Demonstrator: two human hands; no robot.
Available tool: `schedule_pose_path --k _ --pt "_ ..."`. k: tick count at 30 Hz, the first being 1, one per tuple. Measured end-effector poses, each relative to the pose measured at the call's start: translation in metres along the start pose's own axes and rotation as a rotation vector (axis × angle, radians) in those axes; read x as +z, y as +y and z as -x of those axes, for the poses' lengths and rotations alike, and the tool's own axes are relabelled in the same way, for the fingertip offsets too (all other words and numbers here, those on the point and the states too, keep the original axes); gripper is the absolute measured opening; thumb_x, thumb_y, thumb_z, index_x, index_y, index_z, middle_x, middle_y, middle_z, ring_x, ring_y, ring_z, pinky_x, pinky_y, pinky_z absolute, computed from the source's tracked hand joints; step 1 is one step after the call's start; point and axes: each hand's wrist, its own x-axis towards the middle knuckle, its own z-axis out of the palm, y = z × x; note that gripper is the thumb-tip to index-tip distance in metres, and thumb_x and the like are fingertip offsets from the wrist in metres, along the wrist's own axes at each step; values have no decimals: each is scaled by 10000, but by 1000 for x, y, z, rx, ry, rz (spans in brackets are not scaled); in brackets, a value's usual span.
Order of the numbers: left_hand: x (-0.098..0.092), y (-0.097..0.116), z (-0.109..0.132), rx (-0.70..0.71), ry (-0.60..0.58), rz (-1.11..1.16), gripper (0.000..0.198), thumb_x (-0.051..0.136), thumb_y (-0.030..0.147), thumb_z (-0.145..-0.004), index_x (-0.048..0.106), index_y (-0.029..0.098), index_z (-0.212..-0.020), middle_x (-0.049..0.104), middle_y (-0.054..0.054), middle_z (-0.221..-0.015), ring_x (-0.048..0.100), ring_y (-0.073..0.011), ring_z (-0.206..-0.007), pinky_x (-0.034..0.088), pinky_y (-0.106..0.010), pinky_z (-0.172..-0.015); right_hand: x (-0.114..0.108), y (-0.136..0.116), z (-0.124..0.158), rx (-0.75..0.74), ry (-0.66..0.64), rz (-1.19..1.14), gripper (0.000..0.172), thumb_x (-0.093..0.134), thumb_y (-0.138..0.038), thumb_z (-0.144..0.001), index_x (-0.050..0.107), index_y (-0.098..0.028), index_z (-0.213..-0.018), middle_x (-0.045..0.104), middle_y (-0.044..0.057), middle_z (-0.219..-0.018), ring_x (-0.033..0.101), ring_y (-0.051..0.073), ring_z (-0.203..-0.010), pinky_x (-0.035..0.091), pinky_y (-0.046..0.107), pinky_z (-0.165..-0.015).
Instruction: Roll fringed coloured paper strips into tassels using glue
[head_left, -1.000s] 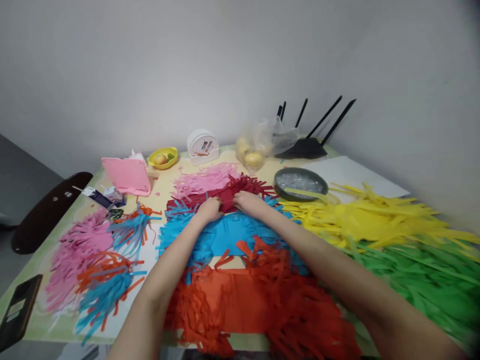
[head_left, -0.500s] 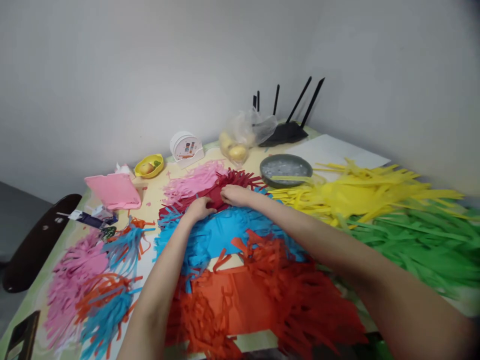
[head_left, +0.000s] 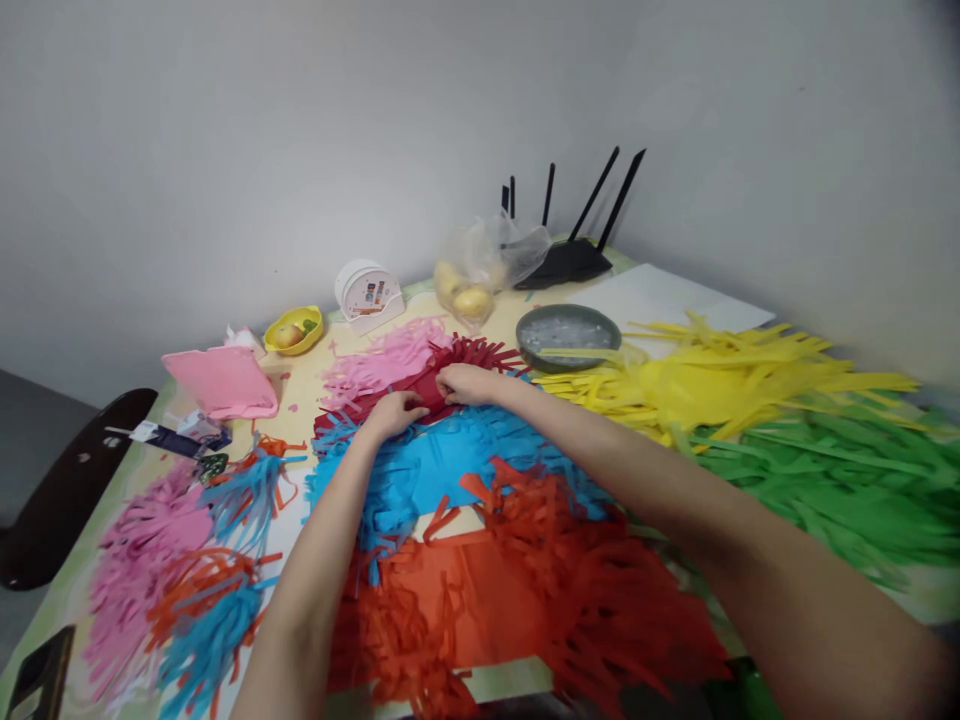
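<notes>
A dark red sheet of fringed tissue paper (head_left: 426, 386) lies across the middle of the table, its strips spreading at both ends. My left hand (head_left: 396, 412) is closed on its near edge, fingers curled. Just to the right, my right hand (head_left: 463, 384) pinches the same sheet; its fingertips are partly hidden. Under my wrists spreads blue fringed paper (head_left: 450, 465). Closer to me is orange-red fringed paper (head_left: 472, 600), and pink fringed paper (head_left: 390, 357) lies beyond the dark red one.
Yellow (head_left: 712, 385) and green fringed paper (head_left: 817, 490) cover the right side. Behind stand a grey bowl (head_left: 568, 350), a bag of yellow fruit (head_left: 471, 300) and a black router (head_left: 566, 265). At left are a pink stand (head_left: 221, 380) and pink, blue and orange tassels (head_left: 214, 630).
Both hands stay on the dark red paper and shift only slightly, the right one a little nearer the left. The whole view has drifted slightly; the other papers lie as before.
</notes>
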Motion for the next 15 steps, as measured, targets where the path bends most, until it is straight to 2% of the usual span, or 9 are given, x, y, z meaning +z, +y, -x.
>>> schedule_pose_path --k 6,8,11,15 --pt "-1 -4 -2 -15 12 43 228 607 269 -834 728 178 -1004 749 -40 -1020 677 -187 -929 499 -264 -850 1 3 0 0 23 -18 48 669 -128 -757 670 -146 -802 693 52 -825 613 157 -752 374 221 -636" --pt "2 -2 -3 -59 63 29 171 624 202 -804 726 156 -933 746 -55 -951 671 -193 -887 498 -288 -834 -2 -1 4 0 59 -14 77 679 -157 -772 667 -144 -847 694 66 -874 619 175 -810 395 232 -678" --pt "4 5 -7 -136 158 12 82 628 167 -806 683 124 -850 711 -56 -840 647 -175 -798 499 -323 -789 -6 -17 14 -3 142 6 165 603 -229 -872 654 -125 -989 676 127 -1032 599 220 -993 419 278 -816" --pt "-8 18 -8 -181 330 35 73 590 99 -768 654 132 -778 678 -47 -745 613 -167 -724 474 -294 -723 10 -48 21 -1 143 41 224 508 -176 -938 636 -85 -1097 661 166 -1098 596 223 -1057 443 337 -916"
